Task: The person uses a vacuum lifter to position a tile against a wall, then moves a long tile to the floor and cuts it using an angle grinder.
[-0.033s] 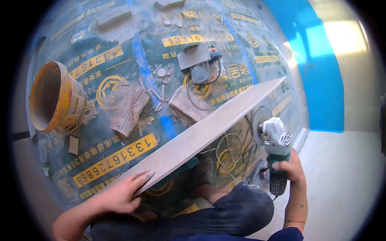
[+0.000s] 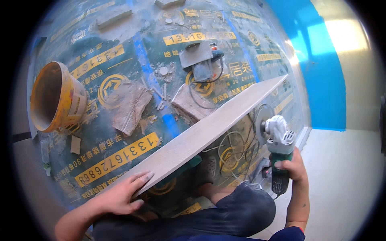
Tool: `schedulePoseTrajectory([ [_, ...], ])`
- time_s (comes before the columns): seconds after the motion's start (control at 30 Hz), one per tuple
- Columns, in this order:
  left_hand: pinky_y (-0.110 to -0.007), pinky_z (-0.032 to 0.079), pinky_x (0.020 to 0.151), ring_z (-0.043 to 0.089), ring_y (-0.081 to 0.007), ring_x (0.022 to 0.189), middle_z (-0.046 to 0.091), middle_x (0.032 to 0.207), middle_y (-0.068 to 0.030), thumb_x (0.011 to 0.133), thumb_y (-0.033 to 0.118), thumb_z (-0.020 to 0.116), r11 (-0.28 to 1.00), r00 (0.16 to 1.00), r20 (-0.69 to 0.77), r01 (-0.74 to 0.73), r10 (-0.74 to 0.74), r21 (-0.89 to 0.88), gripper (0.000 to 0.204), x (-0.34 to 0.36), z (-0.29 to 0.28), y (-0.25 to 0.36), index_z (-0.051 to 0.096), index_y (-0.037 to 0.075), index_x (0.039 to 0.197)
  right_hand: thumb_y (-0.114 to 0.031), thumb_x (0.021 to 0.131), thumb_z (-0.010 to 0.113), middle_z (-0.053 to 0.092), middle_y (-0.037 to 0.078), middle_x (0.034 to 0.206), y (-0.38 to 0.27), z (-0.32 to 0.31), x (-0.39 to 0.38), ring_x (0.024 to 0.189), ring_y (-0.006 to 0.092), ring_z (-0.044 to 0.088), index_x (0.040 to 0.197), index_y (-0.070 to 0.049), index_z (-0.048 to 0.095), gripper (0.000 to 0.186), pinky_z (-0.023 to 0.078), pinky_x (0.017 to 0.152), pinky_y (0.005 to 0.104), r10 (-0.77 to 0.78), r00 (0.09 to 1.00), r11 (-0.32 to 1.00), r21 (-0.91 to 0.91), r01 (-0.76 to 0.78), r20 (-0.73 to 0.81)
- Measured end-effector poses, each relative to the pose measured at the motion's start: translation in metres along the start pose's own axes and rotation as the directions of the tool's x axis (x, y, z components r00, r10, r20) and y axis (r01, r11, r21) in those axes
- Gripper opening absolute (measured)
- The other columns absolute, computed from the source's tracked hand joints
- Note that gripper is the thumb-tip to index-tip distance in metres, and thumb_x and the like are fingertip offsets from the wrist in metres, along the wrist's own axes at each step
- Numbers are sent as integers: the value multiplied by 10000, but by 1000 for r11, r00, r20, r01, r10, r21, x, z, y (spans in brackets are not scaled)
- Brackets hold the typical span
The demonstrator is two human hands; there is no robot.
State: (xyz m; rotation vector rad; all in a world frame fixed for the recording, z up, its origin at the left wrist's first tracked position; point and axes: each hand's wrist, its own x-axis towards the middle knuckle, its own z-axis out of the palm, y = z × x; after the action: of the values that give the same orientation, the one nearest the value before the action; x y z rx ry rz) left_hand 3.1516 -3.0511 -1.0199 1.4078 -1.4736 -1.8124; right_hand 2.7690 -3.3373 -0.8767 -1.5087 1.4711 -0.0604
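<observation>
A long, pale grey tile strip [image 2: 201, 132] slants from the lower left to the upper right, raised in front of my knees. My left hand [image 2: 126, 194] grips its near end, fingers laid over the top face and thumb below. In my right hand [image 2: 296, 166] is an angle grinder [image 2: 280, 140] with a dark green body and a whitish, dust-covered head. The grinder's round disc [image 2: 263, 120] stands close to the strip's right-hand edge, apart from it. Whether the disc spins I cannot tell.
A yellow-rimmed bucket [image 2: 72, 96] stands at the left. Broken tile pieces [image 2: 130, 106] and rubble lie on the green floor sheeting [image 2: 108, 138]. A corded power tool [image 2: 201, 60] rests farther off. Loose cables [image 2: 231, 148] coil beneath the strip; a blue-covered wall [image 2: 321, 68] rises at right.
The whole view has shifted very slightly. Both hands keep their holds, and the strip and grinder stay in nearly the same place.
</observation>
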Motion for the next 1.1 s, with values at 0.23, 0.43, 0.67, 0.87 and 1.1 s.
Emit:
schedulePoseTrajectory([
  [0.23, -393, 288, 1163, 350, -353, 1425, 374, 1526, -225, 926, 411, 625, 982, 997, 1, 71, -72, -176, 743, -108, -8, -68, 361, 25, 1504, -225, 519, 694, 653, 129, 892, -28, 53, -3, 771, 238, 660, 1184, 40, 557, 729, 544, 714, 350, -106, 993, 994, 32, 107, -44],
  [0.43, -377, 330, 1135, 438, -332, 1377, 475, 1467, -215, 884, 465, 693, 888, 913, -115, 342, -392, -309, 728, -192, 2, -77, 486, 38, 1437, -171, 529, 705, 661, 125, 901, -56, 64, -14, 787, 230, 667, 1159, 41, 578, 677, 547, 732, 352, -113, 993, 993, -21, 114, 37],
  [0.67, -365, 405, 1082, 557, -306, 1236, 537, 1367, -193, 750, 278, 850, 852, 838, -268, 361, -475, -380, 739, -222, 21, -86, 548, -1, 1363, -116, 555, 727, 659, 104, 1018, -86, 79, -26, 894, 193, 634, 1211, 49, 557, 698, 516, 849, 333, -88, 988, 945, -303, 122, 123],
  [0.87, -342, 402, 1060, 582, -264, 1194, 608, 1295, -183, 720, 276, 860, 713, 828, -214, 281, -519, -643, 737, -237, 7, -99, 579, -36, 1325, -145, 607, 751, 662, 119, 1087, -99, 109, -44, 997, 197, 609, 1280, 52, 528, 736, 474, 936, 325, -33, 978, 945, -313, 98, 207],
  [1.1, -349, 412, 1047, 591, -264, 1212, 656, 1260, -202, 696, 248, 860, 604, 868, -270, 43, -417, -796, 631, -250, 15, -143, 655, -85, 1192, -257, 676, 754, 676, 251, 1049, -98, 155, -59, 1018, 362, 672, 1303, 66, 472, 760, 501, 917, 399, -24, 938, 890, -419, 178, 347],
])
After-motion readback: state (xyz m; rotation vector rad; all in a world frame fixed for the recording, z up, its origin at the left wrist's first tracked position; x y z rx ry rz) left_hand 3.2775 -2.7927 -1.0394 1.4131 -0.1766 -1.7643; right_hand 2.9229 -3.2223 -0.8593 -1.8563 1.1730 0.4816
